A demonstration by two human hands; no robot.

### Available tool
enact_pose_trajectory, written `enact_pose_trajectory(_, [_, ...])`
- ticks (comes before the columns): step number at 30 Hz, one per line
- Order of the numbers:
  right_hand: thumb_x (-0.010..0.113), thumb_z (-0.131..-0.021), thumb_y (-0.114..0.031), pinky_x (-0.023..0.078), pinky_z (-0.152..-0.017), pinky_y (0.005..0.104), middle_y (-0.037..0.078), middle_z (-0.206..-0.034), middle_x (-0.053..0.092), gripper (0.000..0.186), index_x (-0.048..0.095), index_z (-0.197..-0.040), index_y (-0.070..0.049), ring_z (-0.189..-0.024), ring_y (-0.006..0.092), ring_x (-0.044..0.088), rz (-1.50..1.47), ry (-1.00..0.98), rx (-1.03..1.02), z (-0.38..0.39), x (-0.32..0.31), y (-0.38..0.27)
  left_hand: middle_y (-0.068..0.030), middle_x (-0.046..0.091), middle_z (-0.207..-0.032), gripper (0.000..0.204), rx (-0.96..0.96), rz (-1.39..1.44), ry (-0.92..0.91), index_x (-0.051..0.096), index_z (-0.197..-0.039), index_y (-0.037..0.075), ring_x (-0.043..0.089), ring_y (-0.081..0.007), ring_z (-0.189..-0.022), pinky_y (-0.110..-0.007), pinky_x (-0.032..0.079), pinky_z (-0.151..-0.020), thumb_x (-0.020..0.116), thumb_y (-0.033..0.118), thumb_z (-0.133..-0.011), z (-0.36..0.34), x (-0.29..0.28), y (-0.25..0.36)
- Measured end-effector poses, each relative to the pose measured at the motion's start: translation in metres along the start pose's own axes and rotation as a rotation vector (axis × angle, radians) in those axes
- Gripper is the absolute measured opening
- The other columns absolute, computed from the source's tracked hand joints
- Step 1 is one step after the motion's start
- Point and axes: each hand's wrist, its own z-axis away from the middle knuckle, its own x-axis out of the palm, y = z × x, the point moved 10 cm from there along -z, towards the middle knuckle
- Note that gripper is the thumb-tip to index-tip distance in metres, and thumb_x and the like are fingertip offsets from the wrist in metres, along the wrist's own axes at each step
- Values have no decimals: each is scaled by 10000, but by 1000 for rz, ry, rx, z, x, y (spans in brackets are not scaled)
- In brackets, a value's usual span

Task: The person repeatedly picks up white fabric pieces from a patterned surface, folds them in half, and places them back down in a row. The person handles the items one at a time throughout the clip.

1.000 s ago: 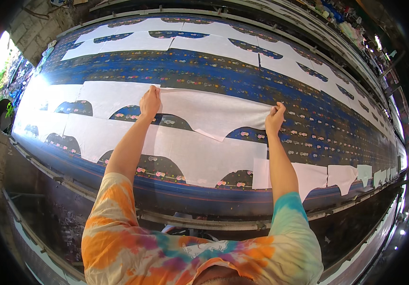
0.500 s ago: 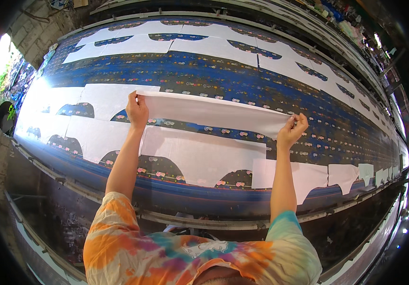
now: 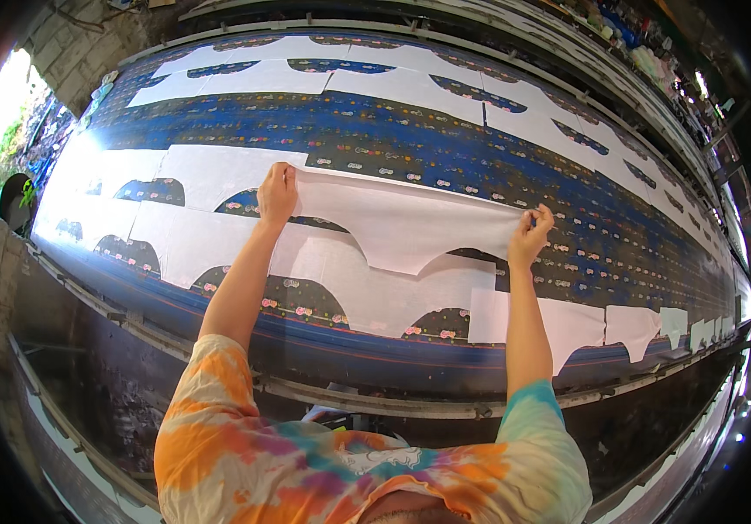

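Note:
A white cut fabric piece [image 3: 415,223] with a curved lower edge is stretched between my two hands above the long table. My left hand [image 3: 279,194] pinches its upper left corner, beside a white piece lying flat [image 3: 223,166]. My right hand [image 3: 528,236] pinches the upper right corner, fingers bent. The lower part of the held piece overlaps another flat white piece [image 3: 445,288] nearer to me. Whether the lower part touches that piece I cannot tell. Small printed motifs dot the dark blue tabletop [image 3: 367,131].
More white cut pieces [image 3: 253,79] lie along the table's far side, and others [image 3: 633,323] continue down the near right. A rail [image 3: 375,408] runs along the near edge. A block wall [image 3: 65,52] stands at the far left, and clutter [image 3: 646,61] at the far right.
My left hand has shifted right and slightly toward the far side; my right hand has moved slightly left. The held fabric now hangs unfolded lower, showing its curved edge.

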Motion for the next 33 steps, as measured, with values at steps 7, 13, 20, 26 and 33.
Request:
enact_pose_trajectory(7, [579, -971, -58, 497, -796, 417, 149, -979, 647, 360, 461, -1312, -52, -883, 313, 640, 120, -37, 135, 2, 53, 60, -165, 641, -1007, 251, -85, -196, -186, 579, -1011, 83, 655, -436, -822, -547, 499, -699, 486, 315, -1025, -9, 70, -23])
enact_pose_trajectory(13, [587, -968, -59, 490, -772, 422, 158, -950, 659, 374, 450, -1316, -54, -871, 340, 644, 155, -77, 179, -3, 70, 74, -176, 610, -1052, 257, -87, -291, -237, 577, -1014, 76, 659, -450, -800, -571, 504, -672, 486, 316, -1021, -17, 89, -26])
enact_pose_trajectory(20, [597, -961, -56, 487, -755, 427, 150, -928, 665, 381, 446, -1311, -68, -836, 327, 648, 130, -89, 221, -10, 76, 84, -183, 607, -1050, 252, -92, -313, -252, 582, -1009, 76, 664, -444, -803, -565, 513, -684, 478, 306, -1022, -24, 96, -23])
enact_pose_trajectory(26, [605, -957, -67, 492, -756, 432, 153, -930, 670, 380, 448, -1302, -69, -839, 331, 657, 162, -105, 248, -13, 80, 95, -198, 600, -1061, 269, -126, -317, -277, 589, -1015, 68, 654, -451, -868, -572, 508, -729, 479, 313, -1020, -29, 103, -25])
enact_pose_trajectory(33, [609, -963, -120, 501, -791, 412, 128, -917, 681, 380, 461, -1312, -85, -837, 301, 667, 286, -229, 293, -13, 94, 103, -189, 566, -1135, 227, -70, -376, -207, 597, -1025, 32, 651, -424, -906, -538, 533, -747, 562, 250, -969, -21, 96, -1])
